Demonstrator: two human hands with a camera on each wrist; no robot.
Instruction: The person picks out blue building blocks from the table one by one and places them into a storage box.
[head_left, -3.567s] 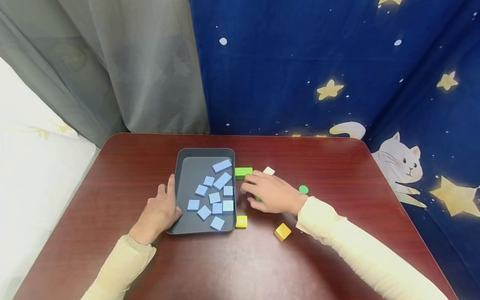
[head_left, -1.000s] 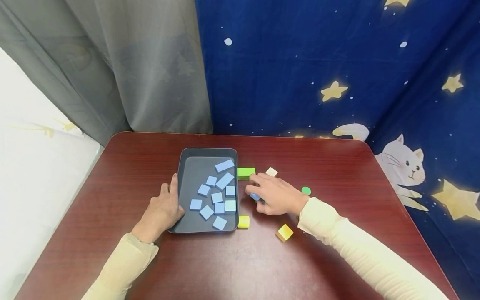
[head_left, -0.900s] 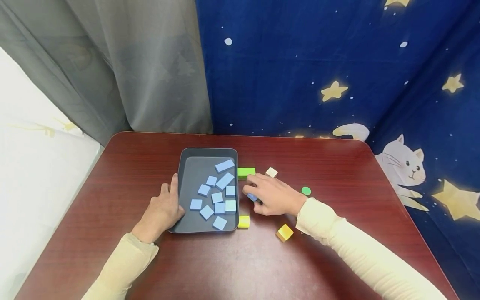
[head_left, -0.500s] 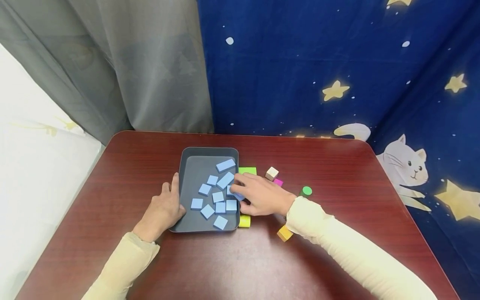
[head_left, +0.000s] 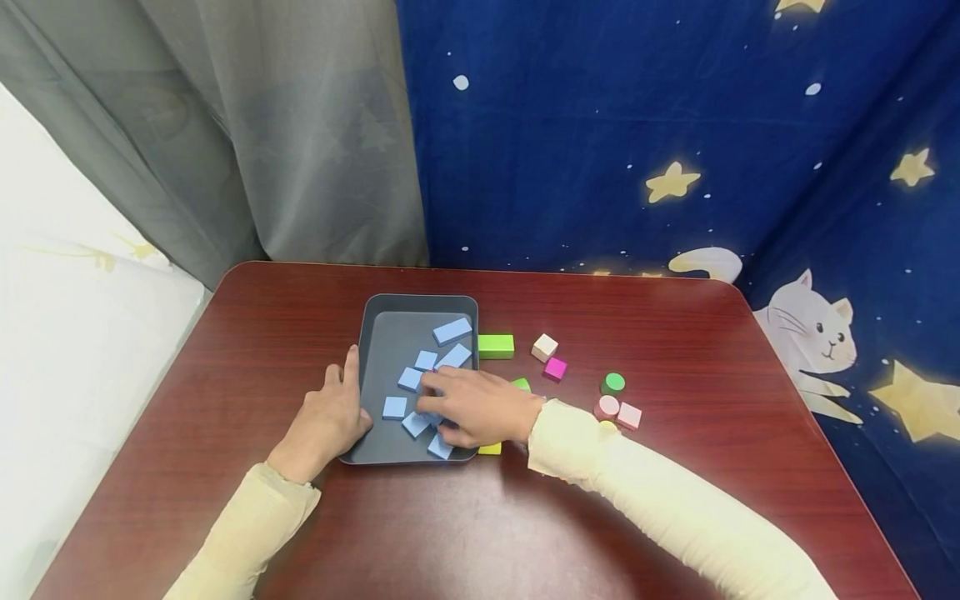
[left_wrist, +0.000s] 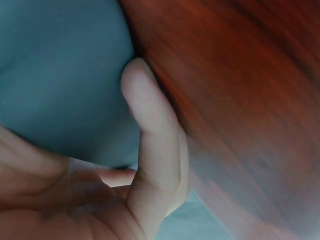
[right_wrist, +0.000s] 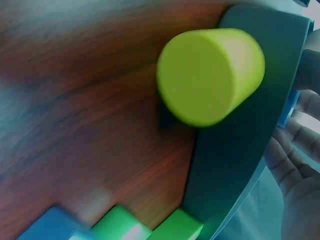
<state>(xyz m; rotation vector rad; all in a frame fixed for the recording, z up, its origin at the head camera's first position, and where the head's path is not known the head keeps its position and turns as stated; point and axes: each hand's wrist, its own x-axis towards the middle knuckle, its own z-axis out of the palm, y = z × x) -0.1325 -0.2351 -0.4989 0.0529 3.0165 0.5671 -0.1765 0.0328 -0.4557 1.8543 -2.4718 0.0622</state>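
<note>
A dark grey tray (head_left: 386, 333) lies flat on the table with several light blue blocks (head_left: 452, 332) scattered in it. At its left side my left hand (head_left: 320, 425) holds the edge, thumb lapping over the rim and index finger stretched along it. In the left wrist view, fingers (left_wrist: 157, 120) lie against the tray's outer wall. My right hand (head_left: 476, 407) is over the right half of the tray, fingers bent downward and covering some of the blocks. A blue block (right_wrist: 289, 109) shows among its fingers in the right wrist view.
Right of the tray lie a long green block (head_left: 496, 347), a yellow cylinder (head_left: 490, 449), a white block (head_left: 545, 347), a magenta block (head_left: 555, 369), a green cylinder (head_left: 612, 383), a pink cylinder (head_left: 607, 407) and a pink block (head_left: 628, 416). Curtains hang behind the table (head_left: 300, 300).
My right hand picked up a blue block right of the tray and carried it left over the tray. The orange block is now hidden behind the right sleeve. My left hand keeps its place.
</note>
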